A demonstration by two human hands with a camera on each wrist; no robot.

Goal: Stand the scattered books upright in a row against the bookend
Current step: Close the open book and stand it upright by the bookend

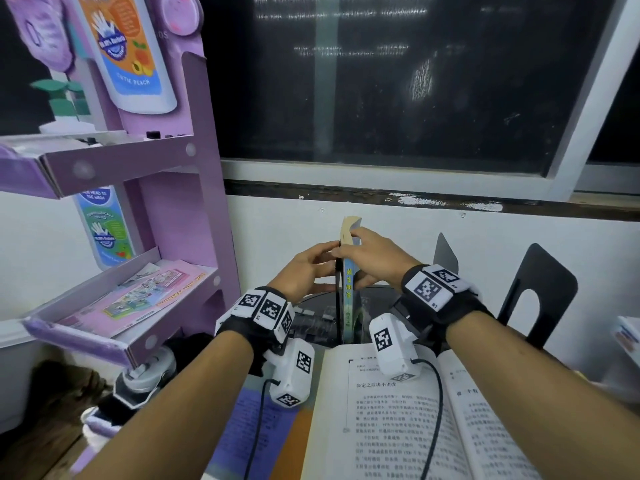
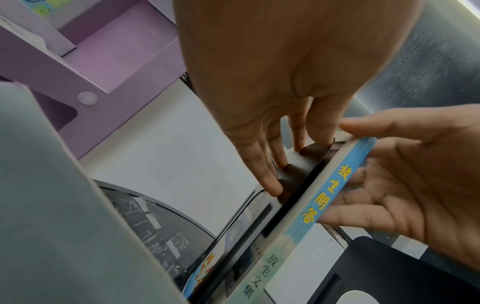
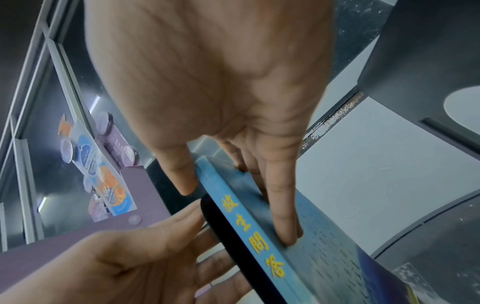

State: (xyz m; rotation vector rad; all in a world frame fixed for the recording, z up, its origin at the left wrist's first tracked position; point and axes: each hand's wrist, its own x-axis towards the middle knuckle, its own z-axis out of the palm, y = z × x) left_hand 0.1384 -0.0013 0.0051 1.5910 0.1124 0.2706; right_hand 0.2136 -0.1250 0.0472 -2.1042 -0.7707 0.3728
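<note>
A thin book with a blue spine and yellow characters [image 1: 349, 299] stands upright on the desk, its left cover against a thin black bookend plate [image 1: 336, 299]. My right hand [image 1: 360, 258] pinches the book near its top, thumb on the left of the spine [image 3: 259, 232] and fingers [image 3: 283, 216] flat on the right cover. My left hand [image 1: 329, 268] is on the other side, its straight fingers [image 2: 270, 179] pressing on the plate's left face [image 2: 298, 162]. The book's foot is hidden behind the open book in front.
An open book [image 1: 398, 420] lies flat at the desk's front, partly over a purple-covered book [image 1: 249, 431]. A second black bookend [image 1: 540, 292] stands at the right, with a grey plate [image 1: 446, 254] behind my right wrist. A purple display rack [image 1: 194, 209] stands close on the left.
</note>
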